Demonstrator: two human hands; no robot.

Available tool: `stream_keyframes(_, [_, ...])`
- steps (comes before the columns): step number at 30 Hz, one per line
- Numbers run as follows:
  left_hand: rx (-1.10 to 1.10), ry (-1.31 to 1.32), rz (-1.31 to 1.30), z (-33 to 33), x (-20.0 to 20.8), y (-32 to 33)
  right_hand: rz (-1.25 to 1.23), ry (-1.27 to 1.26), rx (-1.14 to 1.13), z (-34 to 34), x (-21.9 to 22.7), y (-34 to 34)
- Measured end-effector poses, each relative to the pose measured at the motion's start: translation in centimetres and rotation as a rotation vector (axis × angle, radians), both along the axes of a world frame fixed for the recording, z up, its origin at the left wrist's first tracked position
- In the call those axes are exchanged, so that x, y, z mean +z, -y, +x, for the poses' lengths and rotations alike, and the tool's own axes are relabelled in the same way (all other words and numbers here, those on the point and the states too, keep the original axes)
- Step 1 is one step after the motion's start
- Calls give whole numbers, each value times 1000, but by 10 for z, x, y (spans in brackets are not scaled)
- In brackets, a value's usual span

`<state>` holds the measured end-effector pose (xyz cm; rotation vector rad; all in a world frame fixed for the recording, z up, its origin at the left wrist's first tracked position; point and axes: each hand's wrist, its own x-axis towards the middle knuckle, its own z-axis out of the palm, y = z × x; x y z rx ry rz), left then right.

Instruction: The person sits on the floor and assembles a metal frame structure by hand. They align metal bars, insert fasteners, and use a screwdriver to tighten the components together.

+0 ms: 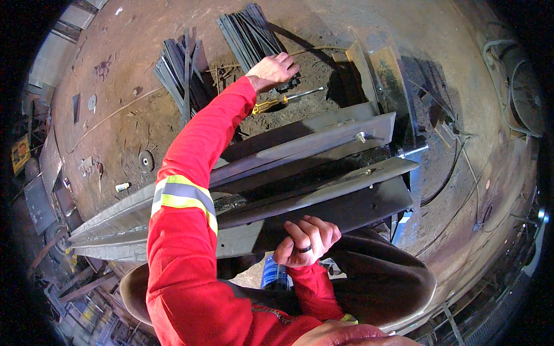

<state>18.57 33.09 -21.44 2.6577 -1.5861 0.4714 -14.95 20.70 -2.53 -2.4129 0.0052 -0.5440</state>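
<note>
My left hand (274, 72) reaches far out, its fingers curled at the near end of a stack of dark flat metal bars (248, 37). What is in its grip, if anything, is hidden. Just below it on the ground lies a screwdriver (270, 105) with a yellow handle. Close to my body, my right hand (309, 241), with a black ring, is closed at the edge of a long dark metal beam (358, 202); whatever it may hold cannot be made out. A bolt (360, 137) sticks out of the parallel metal beam (311, 144) farther off.
A second bundle of metal bars (179, 75) lies left of the first. Upright steel plates (392, 81) stand at the beams' right end. Cables (461, 167) run over the floor on the right. A blue can (274, 272) stands between my legs. A small wheel (146, 160) lies left.
</note>
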Motion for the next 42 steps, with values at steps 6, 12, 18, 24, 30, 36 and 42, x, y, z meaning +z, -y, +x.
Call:
stream_keyframes(6, [-19, 3, -61, 6, 2, -7, 3, 10, -8, 0, 0, 0])
stream_keyframes(12, [142, -45, -11, 1, 31, -4, 11, 54, -5, -3, -1, 1])
stream_keyframes(18, [646, 131, -663, 42, 192, -78, 56, 203, -15, 4, 3, -2])
stream_keyframes(24, [565, -501, -1360, -44, 405, -172, 67, 296, -145, 9, 3, -12])
stream_keyframes(30, [490, -549, -1708, -202, 455, -253, 1152, 90, -54, 19, 4, -16])
stream_keyframes(36, [558, -626, -1933, -329, 385, -320, 1805, -363, 330, 9, 65, -52])
stream_keyframes(42, [512, -699, -1984, -362, 332, -343, 2021, -537, 483, 23, 73, -81])
